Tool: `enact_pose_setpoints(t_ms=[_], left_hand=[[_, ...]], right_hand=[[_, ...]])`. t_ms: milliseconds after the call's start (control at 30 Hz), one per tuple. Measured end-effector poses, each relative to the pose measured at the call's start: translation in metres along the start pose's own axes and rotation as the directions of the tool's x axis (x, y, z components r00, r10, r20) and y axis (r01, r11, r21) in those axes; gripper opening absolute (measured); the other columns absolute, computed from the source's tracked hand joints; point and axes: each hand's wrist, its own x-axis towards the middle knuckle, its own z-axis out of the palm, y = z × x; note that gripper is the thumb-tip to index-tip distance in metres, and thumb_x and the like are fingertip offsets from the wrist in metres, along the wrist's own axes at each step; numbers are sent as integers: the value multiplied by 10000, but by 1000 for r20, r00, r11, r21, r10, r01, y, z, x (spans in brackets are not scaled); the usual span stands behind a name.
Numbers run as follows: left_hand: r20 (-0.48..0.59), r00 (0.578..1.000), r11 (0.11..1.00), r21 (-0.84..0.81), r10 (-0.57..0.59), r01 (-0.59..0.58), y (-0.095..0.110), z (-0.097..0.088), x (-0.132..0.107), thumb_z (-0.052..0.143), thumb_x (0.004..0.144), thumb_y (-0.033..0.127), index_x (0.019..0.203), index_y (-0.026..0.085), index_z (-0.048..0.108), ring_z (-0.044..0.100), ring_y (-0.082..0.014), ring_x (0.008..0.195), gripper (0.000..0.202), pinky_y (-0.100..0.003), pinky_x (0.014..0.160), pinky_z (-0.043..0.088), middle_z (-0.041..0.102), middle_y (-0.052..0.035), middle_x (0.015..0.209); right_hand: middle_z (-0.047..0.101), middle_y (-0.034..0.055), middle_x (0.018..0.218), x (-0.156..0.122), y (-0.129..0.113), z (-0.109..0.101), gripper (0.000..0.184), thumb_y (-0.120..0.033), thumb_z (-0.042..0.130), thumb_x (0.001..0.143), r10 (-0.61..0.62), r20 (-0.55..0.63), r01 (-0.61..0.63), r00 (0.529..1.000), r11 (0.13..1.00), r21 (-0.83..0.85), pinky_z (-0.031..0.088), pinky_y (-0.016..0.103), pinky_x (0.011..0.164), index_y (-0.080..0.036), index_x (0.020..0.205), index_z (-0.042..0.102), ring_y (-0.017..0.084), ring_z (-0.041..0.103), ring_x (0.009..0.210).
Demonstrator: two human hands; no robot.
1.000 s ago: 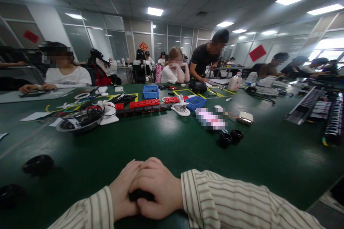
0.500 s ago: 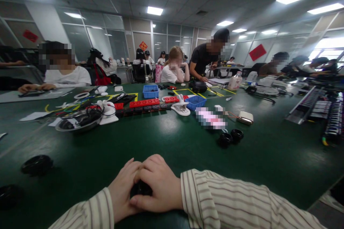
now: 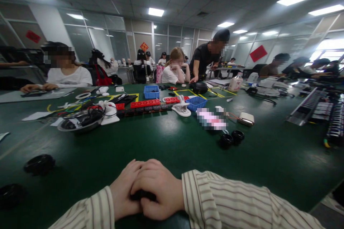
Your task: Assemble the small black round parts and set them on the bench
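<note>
Low in the head view, my left hand [image 3: 125, 191] and my right hand [image 3: 159, 190] are closed together around a black object [image 3: 144, 195]. Only a dark strip of it shows between the fingers, so its kind is hidden. My right fingers lie over the top and overlap the left ones. Off to the left on the green table [image 3: 172, 146] are a black ring-shaped piece [image 3: 39, 164] and another dark round piece [image 3: 11, 195], blurred near the edge. Two similar black rings, a nearer one [image 3: 226, 140] and a farther one [image 3: 238, 136], sit side by side right of centre.
Across the table lie a row of red-and-black modules [image 3: 145, 103], a white clamp [image 3: 181, 108], blue bins [image 3: 197, 103] and a metal bowl of cables [image 3: 80, 125]. A power bank [image 3: 246, 118] lies right, near metal racks [image 3: 301, 106]. Several people sit or stand beyond.
My right hand has curled further over the black object, its thumb shifting right and down, so less of the object shows. The standing person's hand has moved left. The view has shifted slightly.
</note>
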Motion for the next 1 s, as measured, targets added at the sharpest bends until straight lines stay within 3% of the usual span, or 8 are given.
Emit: enact_pose_setpoints(t_ms=[200, 300, 400, 500, 600, 800, 900, 1000], left_hand=[[-42, 998, 999, 25, -46, 48, 4, -1, 1, 642, 523, 415, 1090, 198, 474, 498, -284, 1045, 630, -550, 1016, 243, 547, -84, 1094], [-72, 997, 998, 56, -26, 31, 8, -1, 1, 655, 502, 445, 1073, 223, 480, 502, -280, 1020, 637, -565, 1011, 230, 560, -70, 1056], [-49, 998, 998, 52, -41, 43, 10, -3, 1, 629, 523, 352, 992, 221, 525, 515, -262, 985, 498, -544, 1013, 244, 574, -53, 979], [4, 998, 998, 22, -66, 66, 11, -5, 2, 593, 526, 281, 877, 209, 563, 511, -265, 986, 359, -538, 1007, 262, 577, -46, 932], [4, 999, 999, 4, -42, 42, 8, -5, 2, 583, 531, 279, 922, 212, 573, 507, -267, 990, 397, -529, 1009, 267, 583, -47, 955], [27, 1000, 1000, -9, -5, 6, 2, -3, 2, 613, 540, 316, 927, 222, 602, 509, -262, 992, 398, -477, 1007, 297, 576, -47, 1024], [24, 1000, 1000, 0, -3, 3, 1, -2, 1, 630, 538, 324, 1044, 233, 558, 494, -268, 1040, 519, -491, 1019, 274, 554, -57, 1107], [-15, 1000, 1000, 26, -11, 11, 3, -1, 0, 649, 526, 361, 1156, 228, 469, 467, -287, 1089, 669, -527, 1024, 242, 523, -76, 1170]], right_hand=[[568, 33, 844, 1, -4, 0, 280, -358, 504, 688, 149, -188, -154, 971, 988, -13, 356, 305, 792, -161, 887, 496, 150, 482, 814], [557, 39, 826, 1, -4, 3, 305, -413, 550, 679, 197, -194, -210, 961, 976, -49, 356, 303, 772, -157, 837, 503, 153, 475, 793], [541, 25, 786, 1, -4, 4, 278, -403, 584, 672, 218, -158, -234, 963, 968, -94, 351, 294, 750, -161, 783, 506, 146, 468, 772], [528, 8, 754, 2, -3, 3, 209, -352, 582, 677, 205, -111, -218, 973, 968, -123, 344, 288, 735, -169, 749, 512, 139, 464, 759], [539, 5, 765, 2, -2, 2, 128, -285, 530, 679, 160, -47, -165, 986, 980, -108, 345, 293, 752, -177, 745, 516, 137, 473, 772], [577, -19, 728, 0, -1, 3, 82, -190, 425, 646, -37, 52, 37, 998, 999, 12, 302, 308, 926, -189, 705, 482, 116, 519, 802], [583, -8, 758, -1, -1, 1, 132, -191, 423, 646, -36, 64, 35, 997, 999, 24, 292, 290, 962, -185, 767, 475, 112, 524, 839], [576, 24, 862, 0, -1, -1, 219, -281, 488, 673, 37, 0, -37, 999, 999, -1, 340, 310, 893, -180, 867, 466, 145, 501, 898]])
